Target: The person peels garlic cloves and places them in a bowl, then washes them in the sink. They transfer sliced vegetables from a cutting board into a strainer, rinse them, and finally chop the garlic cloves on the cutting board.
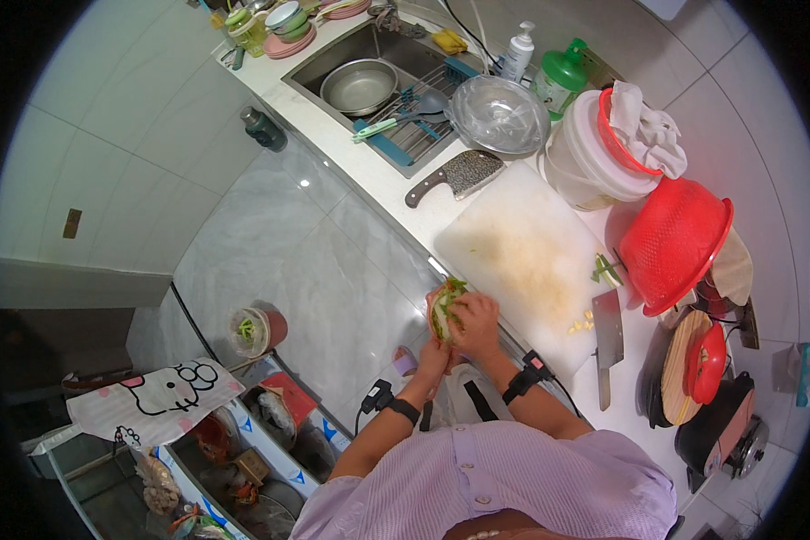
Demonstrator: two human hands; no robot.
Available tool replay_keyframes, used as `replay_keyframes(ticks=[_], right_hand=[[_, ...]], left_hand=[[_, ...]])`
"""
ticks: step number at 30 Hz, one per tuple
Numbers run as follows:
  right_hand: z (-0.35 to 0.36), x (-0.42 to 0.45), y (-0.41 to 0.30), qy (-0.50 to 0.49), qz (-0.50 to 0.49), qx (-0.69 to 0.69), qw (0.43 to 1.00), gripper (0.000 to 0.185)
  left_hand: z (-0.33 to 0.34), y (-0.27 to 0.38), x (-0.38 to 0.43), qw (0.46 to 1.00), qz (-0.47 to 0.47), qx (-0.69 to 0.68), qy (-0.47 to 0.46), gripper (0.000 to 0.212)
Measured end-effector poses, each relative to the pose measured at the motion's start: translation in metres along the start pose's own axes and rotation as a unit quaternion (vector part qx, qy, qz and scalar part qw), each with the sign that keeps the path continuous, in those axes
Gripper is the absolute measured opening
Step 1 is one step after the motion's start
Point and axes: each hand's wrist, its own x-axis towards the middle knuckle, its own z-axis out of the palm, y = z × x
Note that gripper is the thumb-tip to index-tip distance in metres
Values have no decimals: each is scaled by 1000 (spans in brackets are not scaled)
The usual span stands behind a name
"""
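In front of my body, past the edge of the counter, a small pinkish bowl [430, 302] is filled with cut green vegetables [441, 314]. My left hand [434, 359] grips the bowl from its near side. Over the vegetables lies my right hand [476, 327], its curved fingers touching them; whether they pinch any is hidden. Just right of my hands, a stained white cutting board [513, 236] rests on the counter. Pale yellow chopped pieces [582, 324] and green stalk pieces [607, 270] are on its right side, and a metal cleaver [608, 337] lies along that edge.
A dark-handled cleaver [469, 174] lies between the board and the sink [304, 71], which holds a metal basin [359, 86]. Red colander [675, 246] and white bucket [584, 152] stand behind the board. An open drawer freezer [175, 466] and a lined bin [270, 331] are at left.
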Motion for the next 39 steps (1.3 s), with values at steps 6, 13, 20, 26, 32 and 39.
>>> replay_keyframes(ticks=[6,13,20,26,32,39], right_hand=[[-4,-10,-14,-35,-8,52,998,21],[-5,70,50,36,6,-39,999,35],[2,27,23,-54,-14,23,998,36],[1,-16,-1,-134,-10,89,987,29],[3,-21,2,-116,18,87,989,30],[7,-11,-7,-134,1,75,988,39]], left_hand=[[-7,-7,6,999,26,34,-1,21],[-18,-36,31,990,85,110,30,20],[-19,-30,28,997,51,52,21,17],[-21,-26,28,997,67,39,15,15],[-30,-61,47,990,118,73,27,16],[-60,-79,39,981,134,133,35,17]])
